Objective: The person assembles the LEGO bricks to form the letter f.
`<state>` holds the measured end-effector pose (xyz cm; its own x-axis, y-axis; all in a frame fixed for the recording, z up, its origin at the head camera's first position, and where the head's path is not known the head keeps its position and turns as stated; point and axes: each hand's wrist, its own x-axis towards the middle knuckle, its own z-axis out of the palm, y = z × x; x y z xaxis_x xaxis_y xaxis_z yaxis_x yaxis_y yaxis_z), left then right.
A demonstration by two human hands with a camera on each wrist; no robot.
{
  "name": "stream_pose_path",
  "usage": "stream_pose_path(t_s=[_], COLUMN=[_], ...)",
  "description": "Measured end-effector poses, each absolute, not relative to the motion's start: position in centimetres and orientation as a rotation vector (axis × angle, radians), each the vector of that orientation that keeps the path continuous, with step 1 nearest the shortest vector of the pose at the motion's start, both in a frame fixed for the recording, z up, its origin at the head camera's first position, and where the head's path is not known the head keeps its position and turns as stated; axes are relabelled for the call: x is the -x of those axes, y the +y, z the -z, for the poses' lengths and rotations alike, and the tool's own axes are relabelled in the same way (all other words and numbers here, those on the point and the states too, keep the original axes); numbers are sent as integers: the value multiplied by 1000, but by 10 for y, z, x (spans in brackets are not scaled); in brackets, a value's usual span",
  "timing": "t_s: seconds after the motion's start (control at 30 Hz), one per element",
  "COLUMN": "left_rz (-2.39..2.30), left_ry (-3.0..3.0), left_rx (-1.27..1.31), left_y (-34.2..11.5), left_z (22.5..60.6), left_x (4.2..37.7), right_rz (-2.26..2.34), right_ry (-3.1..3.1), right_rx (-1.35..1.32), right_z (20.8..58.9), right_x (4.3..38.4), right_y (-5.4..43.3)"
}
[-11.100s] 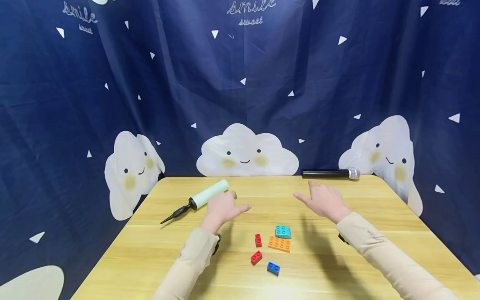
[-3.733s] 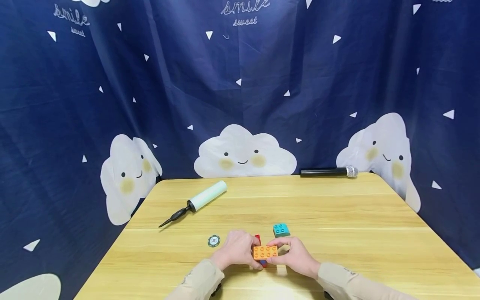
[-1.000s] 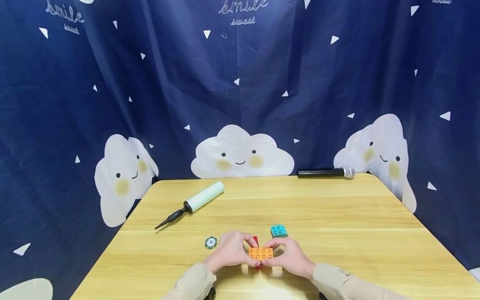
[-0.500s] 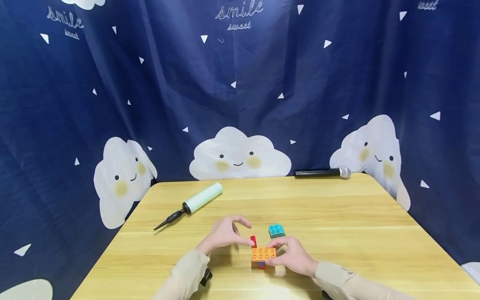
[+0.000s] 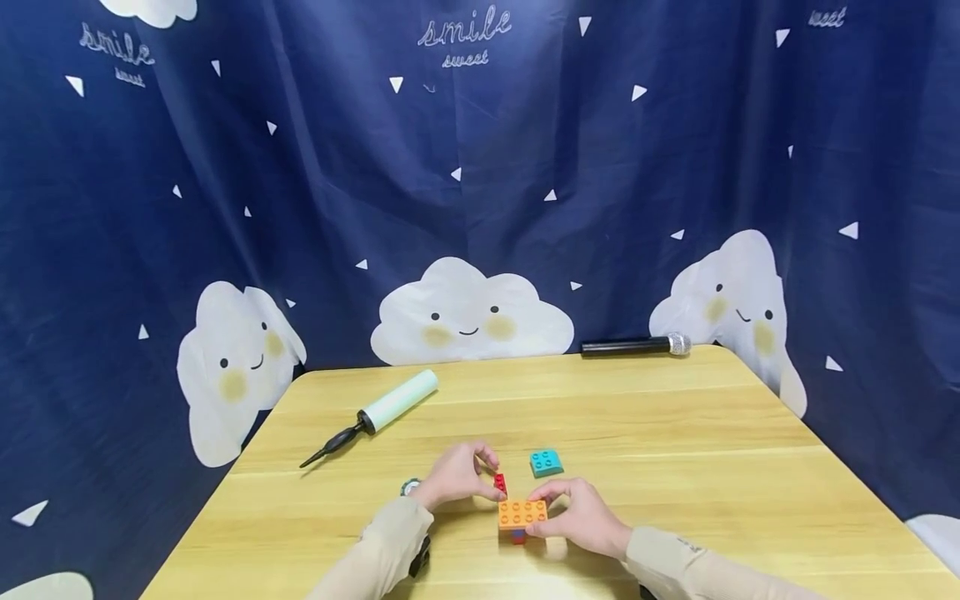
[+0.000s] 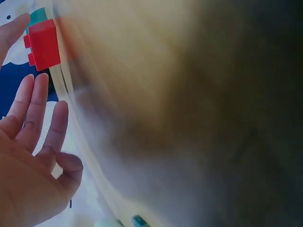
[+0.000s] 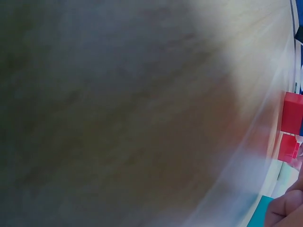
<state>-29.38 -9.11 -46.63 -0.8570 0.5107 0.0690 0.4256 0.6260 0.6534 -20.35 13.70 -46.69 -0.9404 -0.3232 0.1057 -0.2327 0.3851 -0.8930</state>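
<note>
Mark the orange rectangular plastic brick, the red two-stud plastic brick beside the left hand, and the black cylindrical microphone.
Orange brick (image 5: 522, 513), head view: studded top.
Red brick (image 6: 45, 46), left wrist view: plain side.
Black microphone (image 5: 632, 347), head view: handle.

My own: one left hand (image 5: 455, 476), one right hand (image 5: 583, 518), two sleeves (image 5: 396, 535). I count one orange brick (image 5: 522, 513), one teal brick (image 5: 546, 463), one blue brick (image 5: 518, 532), two red bricks (image 5: 500, 482): five altogether. Also before me: one pump (image 5: 401, 400), one microphone (image 5: 627, 347), one chip (image 5: 408, 486), one table (image 5: 675, 442), one curtain (image 5: 517, 225), three smiling clouds (image 5: 471, 308).
</note>
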Motion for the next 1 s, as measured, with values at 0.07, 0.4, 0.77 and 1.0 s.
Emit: stream_pose_path(t_s=[0.07, 0.4, 0.77, 1.0], left_rz=[-1046, -987, -1035, -1056], left_ry=[2716, 2721, 2723, 2761], left_rx=[-786, -825, -826, -825], left_y=[-91, -91, -92, -96], left_z=[467, 468, 461, 449], left_x=[295, 298, 295, 295], right_rz=[1598, 1582, 1647, 1666], right_ry=[2558, 2561, 2511, 2487], right_rx=[504, 493, 497, 507], right_z=[468, 468, 468, 469], right_x=[203, 204, 206, 208], right_y=[137, 136, 133, 130])
